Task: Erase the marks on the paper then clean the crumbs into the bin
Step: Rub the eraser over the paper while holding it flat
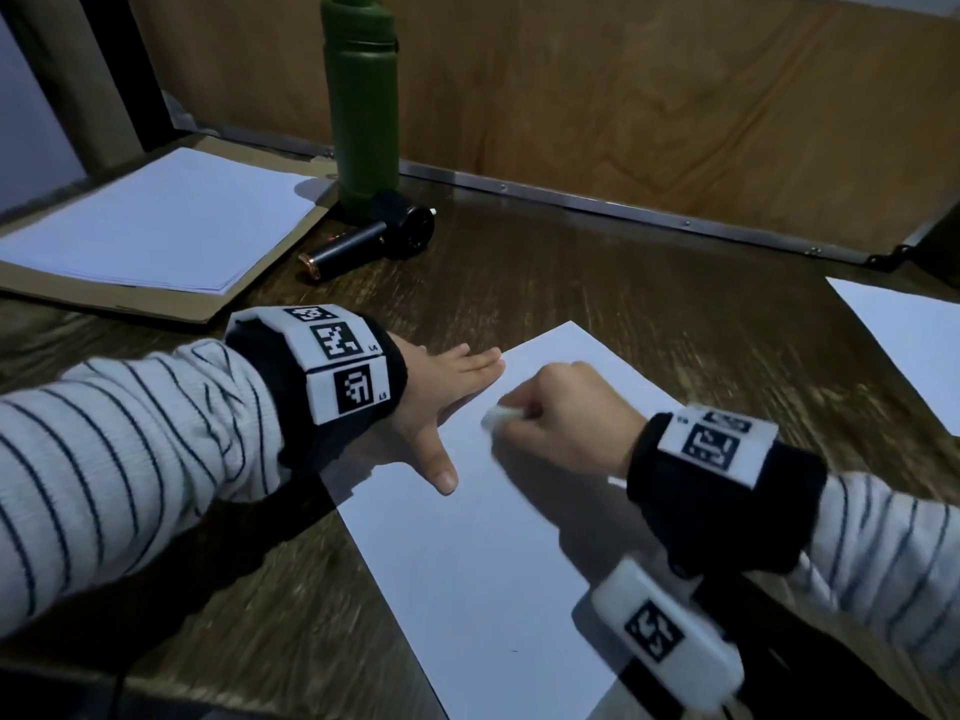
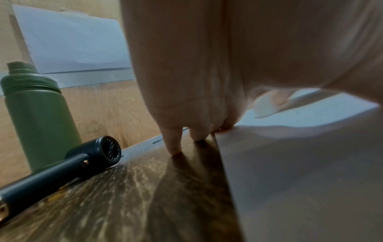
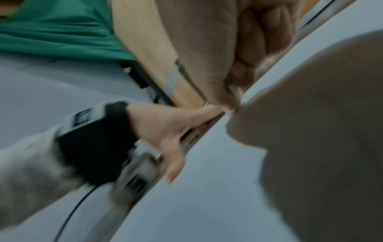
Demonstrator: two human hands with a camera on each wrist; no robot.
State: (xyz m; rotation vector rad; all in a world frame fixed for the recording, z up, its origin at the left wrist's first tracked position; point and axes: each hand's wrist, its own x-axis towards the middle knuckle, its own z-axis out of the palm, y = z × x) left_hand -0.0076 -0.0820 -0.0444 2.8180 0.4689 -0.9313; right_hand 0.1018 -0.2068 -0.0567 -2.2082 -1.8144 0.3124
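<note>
A white sheet of paper (image 1: 483,553) lies on the dark wooden table in front of me. My left hand (image 1: 441,387) lies flat with straight fingers on the sheet's left edge, thumb spread toward me. My right hand (image 1: 561,418) is curled round a small white eraser (image 1: 496,417), whose tip touches the paper near the sheet's upper part. In the left wrist view the eraser (image 2: 264,106) shows past my left fingers (image 2: 174,144), blurred. A tiny dark speck (image 1: 514,651) sits low on the sheet. No bin is in view.
A green bottle (image 1: 363,101) stands at the back, with a dark handheld fan (image 1: 374,241) lying in front of it. A stack of white sheets (image 1: 150,220) rests on brown cardboard at the left. Another sheet (image 1: 914,340) lies at the right edge. A wooden panel closes the back.
</note>
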